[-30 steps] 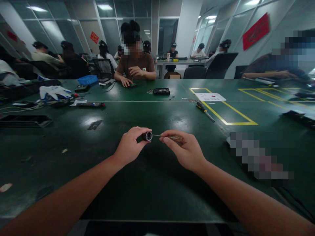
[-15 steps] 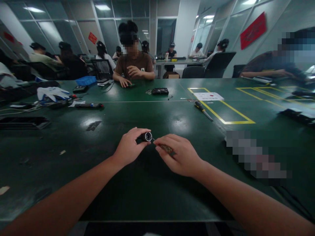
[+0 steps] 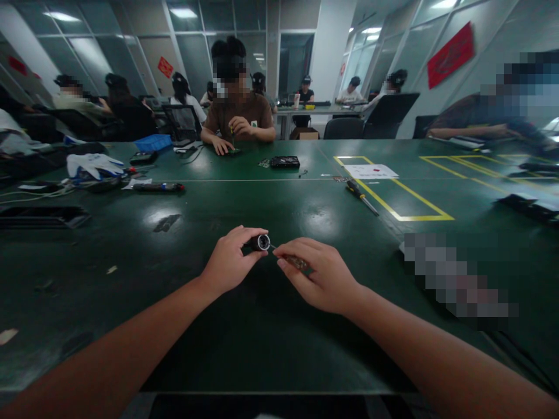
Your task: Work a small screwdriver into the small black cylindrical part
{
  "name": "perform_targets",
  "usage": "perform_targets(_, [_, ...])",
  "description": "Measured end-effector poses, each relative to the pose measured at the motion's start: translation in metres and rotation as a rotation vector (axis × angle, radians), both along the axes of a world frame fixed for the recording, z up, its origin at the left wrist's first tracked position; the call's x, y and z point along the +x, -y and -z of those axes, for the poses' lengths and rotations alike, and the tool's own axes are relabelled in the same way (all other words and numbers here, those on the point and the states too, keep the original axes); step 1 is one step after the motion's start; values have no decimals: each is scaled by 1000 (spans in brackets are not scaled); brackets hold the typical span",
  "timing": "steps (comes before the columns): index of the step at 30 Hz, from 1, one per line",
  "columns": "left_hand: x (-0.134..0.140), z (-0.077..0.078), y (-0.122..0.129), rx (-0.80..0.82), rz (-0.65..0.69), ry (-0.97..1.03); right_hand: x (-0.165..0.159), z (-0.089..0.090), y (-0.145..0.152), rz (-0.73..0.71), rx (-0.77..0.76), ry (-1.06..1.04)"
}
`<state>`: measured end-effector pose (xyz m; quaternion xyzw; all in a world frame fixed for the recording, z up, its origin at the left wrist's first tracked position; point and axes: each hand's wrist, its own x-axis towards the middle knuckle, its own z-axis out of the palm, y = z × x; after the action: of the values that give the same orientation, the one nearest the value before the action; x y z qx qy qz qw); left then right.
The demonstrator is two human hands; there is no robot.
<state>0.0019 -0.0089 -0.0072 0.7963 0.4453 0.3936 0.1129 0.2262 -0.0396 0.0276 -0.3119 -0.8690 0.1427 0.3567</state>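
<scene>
My left hand (image 3: 227, 260) pinches a short black cylinder (image 3: 262, 242) between thumb and fingers. Its open end, with a silver ring, faces me and slightly right. Closed around a small screwdriver (image 3: 297, 262) is my right hand (image 3: 321, 273); the mottled brownish handle shows in part between the fingers. The thin metal shaft points left, its tip close to the ring's right edge. Whether the tip touches the cylinder I cannot tell. Both hands are held over the green table (image 3: 262, 337).
A yellow-and-black screwdriver (image 3: 362, 196) lies ahead to the right, near yellow tape outlines and a white sheet (image 3: 371, 171). At left are white gloves (image 3: 94, 166), a black tray (image 3: 43, 217) and a blue bin (image 3: 152, 143). Opposite, a person (image 3: 238, 113) works with a tool.
My hands stay almost still, the cylinder and screwdriver held as before. Across the table, the person's raised hand has shifted slightly, and a tool now shows upright beneath it.
</scene>
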Motion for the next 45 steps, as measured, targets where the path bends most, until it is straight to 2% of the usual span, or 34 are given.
perform_targets(4, [0, 0, 2, -29, -15, 6, -2, 4, -4, 120, -262, -229])
perform_targets(7, [-1, -1, 2, -30, -14, -18, -1, 7, -6, 136, -416, -377])
perform_targets(11, [-2, 1, -1, 3, 12, -29, 1, 8, -5, 124, -331, -249])
perform_targets(13, [-3, 2, -2, 4, 30, -30, 1, 9, -7, 111, -354, -248])
perform_targets(14, [-3, 3, -2, -4, 34, -30, 1, 10, -9, 103, -413, -292])
perform_targets(17, [-2, 3, -2, -43, 39, -23, 0, 14, -18, 54, -687, -613])
perform_targets(20, [-1, 2, -1, -69, 56, -15, 0, 16, -26, 68, -943, -835])
perform_targets(22, [-1, 1, -1, -74, 64, -15, 0, 16, -29, 76, -1065, -923])
perform_targets(25, [-2, 0, -1, -71, 60, -27, 0, 16, -31, 74, -1161, -971])
perform_targets(29, [-2, 0, -1, -78, 41, -36, 1, 22, -35, 81, -1189, -977])
perform_targets(32, [-1, 0, -1, -88, 32, -28, 1, 27, -36, 65, -1130, -961])
perform_targets(34, [-1, 0, -1, -104, 21, -25, 2, 27, -33, 42, -1004, -883])
perform_targets(38, [-1, 0, -1, -104, 12, -14, 4, 17, -21, 39, -607, -455])
perform_targets(40, [-1, 1, -1, -95, 25, -7, 4, 12, -17, 72, -499, -344])
perform_targets(45, [-2, 1, -1, -104, 15, 6, 4, 14, -22, 33, -684, -649])
